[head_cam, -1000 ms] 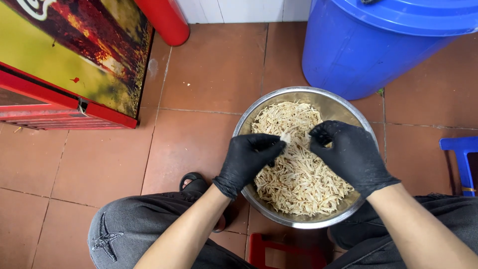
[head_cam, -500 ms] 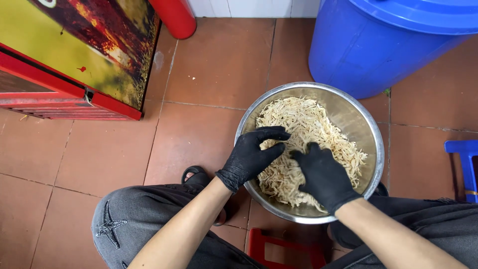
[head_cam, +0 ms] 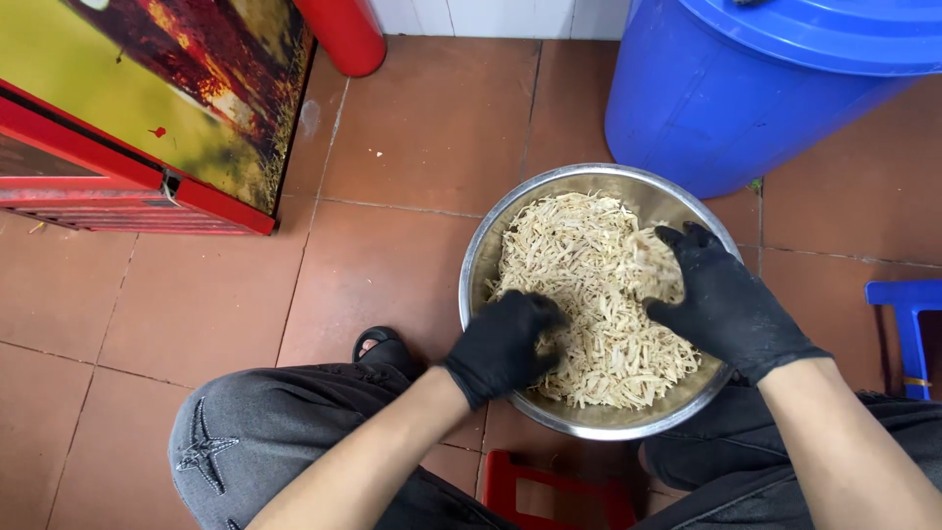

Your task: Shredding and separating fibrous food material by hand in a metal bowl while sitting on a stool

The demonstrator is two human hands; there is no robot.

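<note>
Gloved hands spread apart since before, steel bowl [head_cam: 491, 257] holding pale shreds [head_cam: 589, 285]

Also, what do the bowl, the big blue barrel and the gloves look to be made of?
The bowl looks like polished steel: silvery wall with soft reflections. The blue barrel looks like moulded plastic: even colour, dull sheen, lipped lid. The gloves on the left hand and right hand look like thin matte black rubber, perhaps nitrile; they cling closely.
</note>
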